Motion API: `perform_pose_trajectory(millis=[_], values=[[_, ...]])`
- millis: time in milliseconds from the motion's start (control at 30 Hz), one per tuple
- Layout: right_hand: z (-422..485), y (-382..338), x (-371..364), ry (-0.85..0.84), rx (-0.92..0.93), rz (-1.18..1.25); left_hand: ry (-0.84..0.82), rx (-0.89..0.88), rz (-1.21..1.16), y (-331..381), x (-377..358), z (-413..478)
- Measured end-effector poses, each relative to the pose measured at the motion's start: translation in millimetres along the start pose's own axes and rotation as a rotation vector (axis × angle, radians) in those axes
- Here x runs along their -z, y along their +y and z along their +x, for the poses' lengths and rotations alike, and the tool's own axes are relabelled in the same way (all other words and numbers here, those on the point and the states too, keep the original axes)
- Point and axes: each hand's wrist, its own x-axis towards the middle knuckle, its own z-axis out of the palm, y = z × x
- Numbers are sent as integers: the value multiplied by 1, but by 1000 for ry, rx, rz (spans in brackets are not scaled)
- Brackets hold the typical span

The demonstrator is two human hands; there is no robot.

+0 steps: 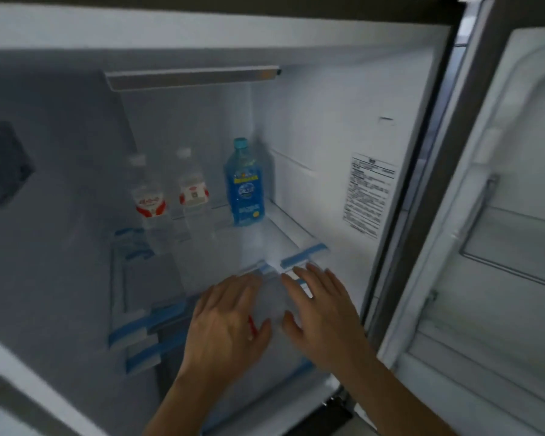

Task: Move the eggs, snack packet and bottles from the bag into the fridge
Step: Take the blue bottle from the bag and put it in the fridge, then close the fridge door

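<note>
The fridge stands open in front of me. On its glass shelf [296, 243] stand three bottles: two clear ones with red and white labels [148, 199] [193, 190] and a blue one [244, 187] to their right. Below the shelf's front edge, my left hand [227, 316] and my right hand [320, 309] lie with fairly straight fingers on either side of a pale translucent package [274, 305]. A small red mark shows by my left thumb. The package is too blurred to tell what it is. No bag is in view.
The fridge door [501, 215] hangs open on the right with its door shelves. Blue tape strips [302, 254] mark the shelf fronts, with more at lower left [145, 325]. A printed sticker [370, 193] sits on the right inner wall. A light bar [192, 77] runs across the top.
</note>
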Motion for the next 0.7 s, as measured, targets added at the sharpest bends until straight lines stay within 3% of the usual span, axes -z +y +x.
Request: perform_pose_trajectory(millis=[167,467,700], values=[[-45,23,53,62,-81,-108,35,-126,-151,43,-16,10],[-174,89,149,90,-381,-337,56,-498,-415,187,-41,18],[-280,125,217,74,-597,-458,-97,-744,-386,289,-59,-11]])
